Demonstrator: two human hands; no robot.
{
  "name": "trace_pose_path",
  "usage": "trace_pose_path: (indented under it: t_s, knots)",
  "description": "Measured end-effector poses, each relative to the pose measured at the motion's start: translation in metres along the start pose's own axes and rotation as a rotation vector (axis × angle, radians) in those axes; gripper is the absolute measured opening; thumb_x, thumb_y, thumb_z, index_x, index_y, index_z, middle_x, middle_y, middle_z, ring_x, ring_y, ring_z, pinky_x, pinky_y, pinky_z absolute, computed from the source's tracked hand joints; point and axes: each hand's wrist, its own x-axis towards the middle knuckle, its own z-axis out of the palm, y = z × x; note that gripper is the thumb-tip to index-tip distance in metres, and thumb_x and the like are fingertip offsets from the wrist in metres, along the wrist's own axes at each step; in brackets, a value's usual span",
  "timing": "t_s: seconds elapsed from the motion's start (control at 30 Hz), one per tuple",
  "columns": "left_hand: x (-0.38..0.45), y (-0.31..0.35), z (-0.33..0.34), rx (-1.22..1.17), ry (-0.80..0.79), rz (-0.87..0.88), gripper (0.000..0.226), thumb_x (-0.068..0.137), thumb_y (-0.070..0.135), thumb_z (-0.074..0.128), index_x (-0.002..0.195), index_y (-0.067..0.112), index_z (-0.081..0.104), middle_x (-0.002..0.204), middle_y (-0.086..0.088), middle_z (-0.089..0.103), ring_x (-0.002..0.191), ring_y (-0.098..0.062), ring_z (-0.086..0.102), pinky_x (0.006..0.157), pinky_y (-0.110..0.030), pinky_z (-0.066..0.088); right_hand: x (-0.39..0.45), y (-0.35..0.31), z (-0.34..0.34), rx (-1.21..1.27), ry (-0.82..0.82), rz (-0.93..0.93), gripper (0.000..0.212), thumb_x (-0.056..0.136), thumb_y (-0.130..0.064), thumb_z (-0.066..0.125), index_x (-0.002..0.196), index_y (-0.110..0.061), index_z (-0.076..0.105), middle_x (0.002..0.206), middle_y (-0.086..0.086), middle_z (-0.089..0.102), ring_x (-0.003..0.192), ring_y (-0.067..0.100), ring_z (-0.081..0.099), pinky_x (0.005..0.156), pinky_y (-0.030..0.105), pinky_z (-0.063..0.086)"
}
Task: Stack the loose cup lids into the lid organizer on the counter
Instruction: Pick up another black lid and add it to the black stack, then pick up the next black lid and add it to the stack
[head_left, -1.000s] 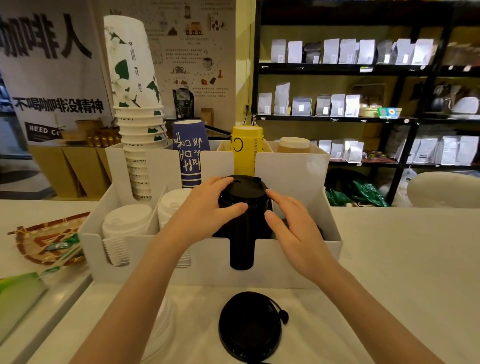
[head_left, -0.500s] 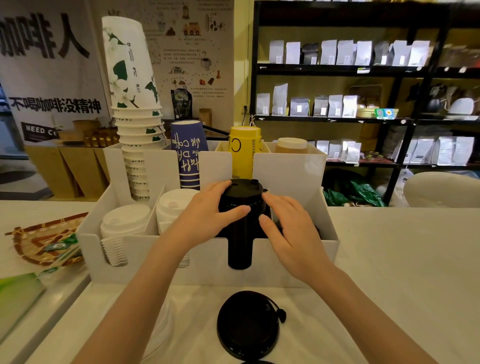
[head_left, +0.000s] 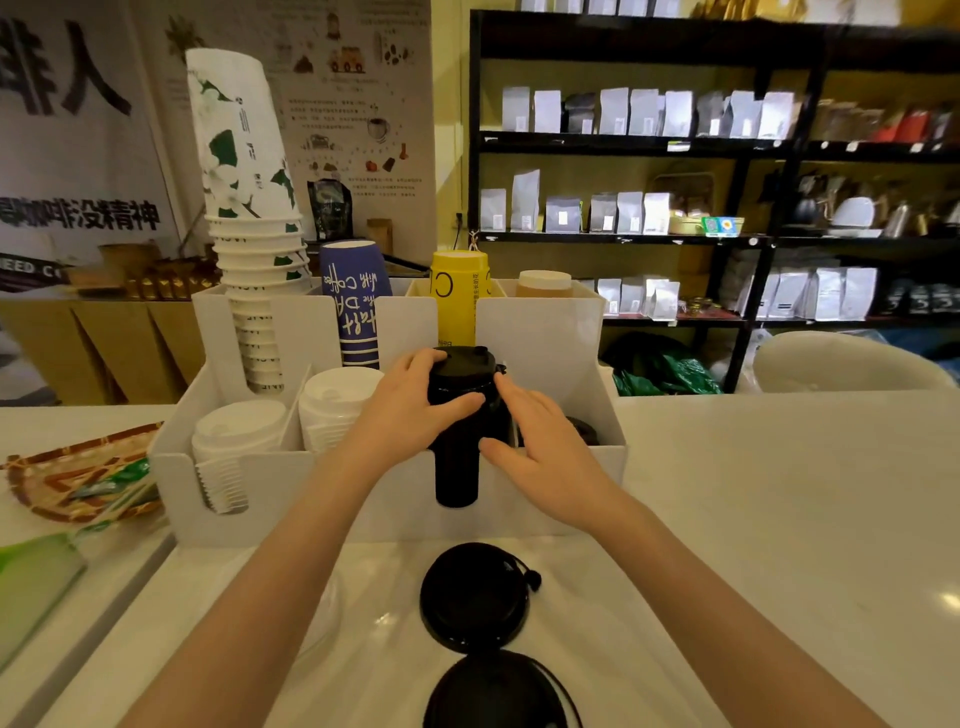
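Note:
A white lid organizer (head_left: 363, 499) stands on the counter. Its third front slot holds a tall stack of black lids (head_left: 460, 467). My left hand (head_left: 410, 405) wraps the stack's upper left side, thumb across the front. My right hand (head_left: 540, 441) rests against its right side, fingers spread. Two stacks of white lids (head_left: 239, 431) (head_left: 337, 395) fill the left slots. A few black lids (head_left: 584, 428) sit low in the right slot. Two loose black lids lie on the counter in front: one (head_left: 475, 595) near the organizer, one (head_left: 493, 691) at the bottom edge.
Paper cup stacks stand in the organizer's back row: white-green (head_left: 244, 208), blue (head_left: 356, 301), yellow (head_left: 457, 296), tan (head_left: 543, 283). A woven tray (head_left: 67, 478) with packets sits at the left. Clear lids (head_left: 322, 613) lie under my left forearm. Dark shelves (head_left: 727, 156) stand behind.
Both hands stay on the black stack; the right hand has slid slightly closer against it. The view has tipped down, showing a second loose black lid at the bottom.

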Motion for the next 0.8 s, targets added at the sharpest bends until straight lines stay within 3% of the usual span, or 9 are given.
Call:
trace_pose_path:
  t_s: [0.07,0.23,0.33,0.47,0.63,0.8]
  knots:
    - [-0.001,0.003,-0.001,0.052,-0.016,-0.007,0.063,0.080,0.038,0.059,0.133,0.013,0.034,0.139,-0.011,0.036,0.127,-0.026,0.036,0.100,-0.031,0.034,-0.005,-0.002,-0.001,0.029,-0.011,0.018,0.063,0.089,-0.027,0.048,0.143,-0.021,0.015,0.149,0.001,0.030,0.136,0.014,0.023,0.113,0.038,0.025]
    - [-0.014,0.003,0.004,0.320,0.037,0.074,0.061,0.086,0.040,0.049,0.139,0.018,0.026,0.153,-0.015,0.012,0.142,-0.030,0.009,0.116,-0.042,0.014,-0.038,-0.003,0.000,0.093,0.064,0.039,0.057,0.089,-0.027,0.048,0.140,-0.027,0.023,0.143,-0.003,0.037,0.130,0.010,0.029,0.102,0.025,0.026]
    - [-0.034,-0.001,0.005,0.406,0.137,0.225,0.056,0.087,0.036,0.048,0.136,0.015,0.032,0.150,-0.016,0.025,0.139,-0.031,0.020,0.114,-0.044,0.020,-0.066,0.002,0.003,0.064,0.089,0.062,0.049,0.090,-0.025,0.047,0.136,-0.026,0.031,0.141,-0.004,0.040,0.128,0.008,0.034,0.101,0.020,0.024]
    - [-0.062,-0.006,0.003,0.379,0.200,0.395,0.040,0.086,0.031,0.045,0.120,0.010,0.052,0.129,-0.014,0.054,0.121,-0.030,0.048,0.101,-0.041,0.038,-0.098,0.011,0.013,-0.002,-0.013,0.095,0.037,0.090,-0.025,0.047,0.128,-0.022,0.045,0.133,-0.002,0.048,0.124,0.010,0.039,0.097,0.017,0.025]
    - [-0.098,-0.008,0.009,0.208,0.100,0.346,0.034,0.089,0.027,0.048,0.120,0.014,0.053,0.124,-0.008,0.058,0.116,-0.022,0.050,0.093,-0.024,0.031,-0.114,0.010,0.024,-0.066,-0.129,0.193,0.036,0.093,-0.027,0.041,0.127,-0.019,0.047,0.134,0.000,0.050,0.124,0.014,0.038,0.096,0.020,0.025]
    - [-0.125,-0.024,0.021,0.095,-0.185,0.142,0.041,0.091,0.033,0.041,0.131,0.024,0.040,0.138,0.001,0.044,0.125,-0.015,0.040,0.100,-0.024,0.029,-0.114,0.004,0.028,-0.058,-0.148,0.249,0.037,0.091,-0.025,0.040,0.123,-0.013,0.053,0.127,0.006,0.058,0.120,0.021,0.045,0.100,0.035,0.036]
